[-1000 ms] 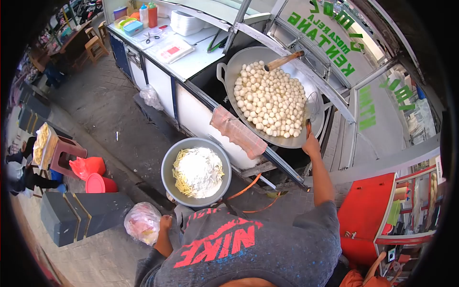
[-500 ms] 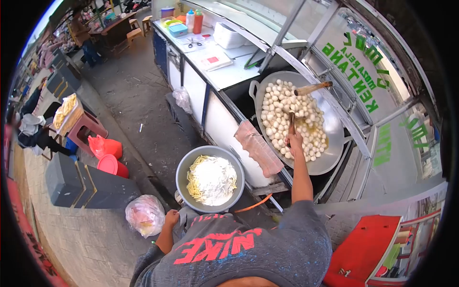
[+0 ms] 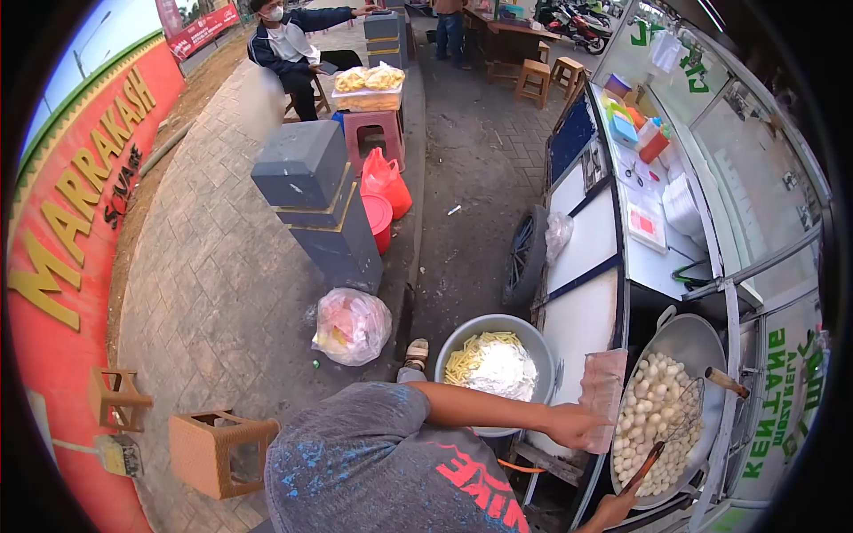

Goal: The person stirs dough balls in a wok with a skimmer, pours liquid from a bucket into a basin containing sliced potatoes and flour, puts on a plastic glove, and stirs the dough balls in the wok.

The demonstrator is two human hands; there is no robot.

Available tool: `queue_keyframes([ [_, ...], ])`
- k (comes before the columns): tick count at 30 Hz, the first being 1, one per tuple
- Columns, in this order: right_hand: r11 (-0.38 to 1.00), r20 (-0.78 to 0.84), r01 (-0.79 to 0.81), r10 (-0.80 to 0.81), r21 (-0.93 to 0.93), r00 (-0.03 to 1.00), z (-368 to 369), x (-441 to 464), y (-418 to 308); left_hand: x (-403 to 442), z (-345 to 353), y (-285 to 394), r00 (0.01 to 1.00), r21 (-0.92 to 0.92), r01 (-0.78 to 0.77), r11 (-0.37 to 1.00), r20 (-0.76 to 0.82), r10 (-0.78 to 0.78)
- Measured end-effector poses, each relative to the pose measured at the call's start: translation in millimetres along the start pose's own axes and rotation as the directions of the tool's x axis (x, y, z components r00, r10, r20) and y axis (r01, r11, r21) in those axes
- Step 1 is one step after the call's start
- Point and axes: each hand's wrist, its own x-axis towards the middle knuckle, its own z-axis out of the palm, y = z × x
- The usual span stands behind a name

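My right hand (image 3: 613, 511) is closed around the wooden handle of a wire skimmer (image 3: 653, 457), low at the right. The skimmer's mesh end lies among many pale round balls (image 3: 653, 400) in a big metal wok (image 3: 693, 338). My left hand (image 3: 573, 426) reaches across with fingers stretched out at the lower left edge of a worn pinkish sheet (image 3: 604, 382) on the cart's side; whether it grips the sheet is not clear. Below my left forearm stands a grey basin (image 3: 447, 342) with pale cut sticks and white powder (image 3: 502, 369).
A second wooden handle (image 3: 727, 382) rests at the wok's right rim. The cart's counter (image 3: 644, 253) holds bottles, scissors and white boxes. Left are a filled plastic bag (image 3: 351, 326), grey posts (image 3: 329, 240), a woven stool (image 3: 218, 453) and a seated person (image 3: 302, 49).
The view has swung left, so the cart now sits farther right. My left hand has come from beside my body to the pinkish sheet. My right hand still holds the skimmer.
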Motion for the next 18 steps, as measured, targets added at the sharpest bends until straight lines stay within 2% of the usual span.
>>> queue_keyframes([
  [1,0.999,-0.013,0.016,-0.016,0.040,1.000,-14,-3,1,19,0,26,0.992,-0.065,-0.107,0.992,0.064,0.112],
  [3,0.966,-0.126,-0.180,0.205,0.187,0.971,86,33,80,47,16,50,0.906,-0.015,-0.423,0.906,-0.028,0.423],
  [5,0.996,-0.060,-0.041,0.037,-0.073,0.998,14,15,56,51,-2,89,0.911,0.044,-0.410,0.911,0.071,0.407],
  [6,0.993,-0.063,-0.045,0.038,-0.110,0.997,18,20,54,54,-12,106,0.912,0.072,-0.403,0.912,0.120,0.393],
  [10,0.998,0.020,-0.059,0.058,0.038,0.998,67,63,43,68,-20,129,0.941,0.060,-0.320,0.945,0.135,0.310],
  [13,0.949,0.105,-0.123,0.096,0.290,0.990,112,91,35,87,-7,105,0.939,0.115,-0.257,0.959,0.264,0.220],
  [15,0.830,0.212,-0.207,0.111,0.517,0.971,141,109,31,79,-14,95,0.956,0.076,-0.168,0.983,0.256,0.143],
  [16,0.718,0.276,-0.266,0.107,0.643,0.955,153,119,26,74,-18,90,0.966,0.055,-0.110,0.992,0.240,0.094],
  [18,0.396,0.459,-0.448,0.072,0.801,0.885,175,142,16,75,-14,73,0.976,0.090,-0.078,0.993,0.211,0.058],
])
